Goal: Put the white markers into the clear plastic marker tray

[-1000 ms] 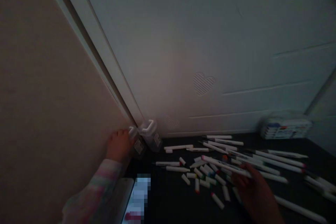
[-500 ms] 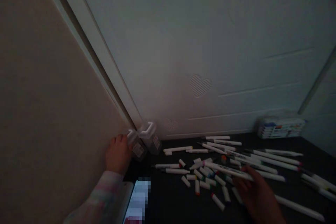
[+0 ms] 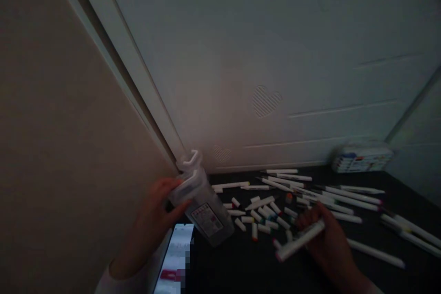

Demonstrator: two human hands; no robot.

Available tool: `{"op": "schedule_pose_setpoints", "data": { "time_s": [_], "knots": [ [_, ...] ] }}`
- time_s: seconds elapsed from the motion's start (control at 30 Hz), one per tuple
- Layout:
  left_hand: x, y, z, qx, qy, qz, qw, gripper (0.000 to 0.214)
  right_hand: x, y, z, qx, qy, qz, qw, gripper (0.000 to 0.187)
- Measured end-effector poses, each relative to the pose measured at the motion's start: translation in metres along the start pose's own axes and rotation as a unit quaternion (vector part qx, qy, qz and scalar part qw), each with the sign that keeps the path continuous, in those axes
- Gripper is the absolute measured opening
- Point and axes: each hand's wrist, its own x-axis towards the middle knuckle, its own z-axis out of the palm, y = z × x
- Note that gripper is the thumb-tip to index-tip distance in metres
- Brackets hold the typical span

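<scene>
The room is dim. My left hand (image 3: 156, 213) is closed around the top of a clear plastic bottle (image 3: 203, 206) with a white cap and a label, lifted and tilted above the dark surface. My right hand (image 3: 327, 239) grips a white marker (image 3: 299, 240), which points down to the left. Around it, several white markers and loose coloured caps (image 3: 265, 220) lie scattered on the dark surface (image 3: 241, 266).
A lit phone screen (image 3: 174, 262) lies at the bottom edge beside my left arm. A box of markers (image 3: 361, 158) stands at the back right against the white panel with heart shapes (image 3: 267, 101). A beige wall (image 3: 62, 147) fills the left.
My left hand took hold of a bottle in the corner and lifted it toward me, tilted. My right hand picked a white marker up from the pile.
</scene>
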Motion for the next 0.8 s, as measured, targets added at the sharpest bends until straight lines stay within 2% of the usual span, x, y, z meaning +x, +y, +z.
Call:
{"op": "schedule_pose_setpoints", "data": {
  "time_s": [0.07, 0.17, 0.2, 0.23, 0.3, 0.33, 0.37, 0.43, 0.5, 0.57, 0.7, 0.8],
  "knots": [
    [0.001, 0.019, 0.015, -0.100, -0.023, -0.023, 0.994, 0.030, -0.004, -0.009, 0.013, -0.023, -0.010, -0.020, 0.999, 0.040],
    [0.005, 0.046, 0.031, -0.204, -0.033, -0.005, 0.978, 0.033, -0.015, -0.034, 0.036, -0.131, -0.042, -0.085, 0.987, 0.042],
    [0.007, 0.053, 0.035, -0.227, -0.028, 0.009, 0.974, 0.033, -0.020, -0.045, 0.044, -0.201, -0.067, -0.132, 0.968, 0.041],
    [0.009, 0.060, 0.037, -0.242, -0.021, 0.024, 0.970, 0.033, -0.026, -0.055, 0.053, -0.289, -0.095, -0.163, 0.939, 0.041],
    [0.013, 0.071, 0.040, -0.257, 0.000, 0.055, 0.965, 0.034, -0.038, -0.073, 0.067, -0.363, -0.118, -0.198, 0.903, 0.029],
    [0.016, 0.075, 0.040, -0.261, 0.013, 0.069, 0.963, 0.034, -0.044, -0.079, 0.074, -0.419, -0.143, -0.228, 0.867, 0.018],
    [0.018, 0.079, 0.041, -0.264, 0.026, 0.080, 0.961, 0.033, -0.047, -0.082, 0.079, -0.457, -0.157, -0.256, 0.837, 0.019],
    [0.021, 0.084, 0.043, -0.262, 0.043, 0.098, 0.959, 0.032, -0.050, -0.081, 0.088, -0.514, -0.182, -0.282, 0.790, 0.048],
    [0.024, 0.086, 0.045, -0.239, 0.044, 0.116, 0.963, 0.033, -0.048, -0.075, 0.094, -0.535, -0.194, -0.277, 0.774, 0.072],
    [0.027, 0.087, 0.048, -0.205, 0.053, 0.142, 0.967, 0.034, -0.043, -0.067, 0.098, -0.549, -0.207, -0.260, 0.767, 0.082],
    [0.029, 0.086, 0.051, -0.143, 0.090, 0.244, 0.955, 0.033, -0.040, -0.061, 0.106, -0.577, -0.278, -0.237, 0.731, 0.077],
    [0.027, 0.083, 0.049, -0.123, 0.088, 0.298, 0.942, 0.034, -0.037, -0.064, 0.107, -0.595, -0.302, -0.284, 0.688, 0.064]
  ]
}}
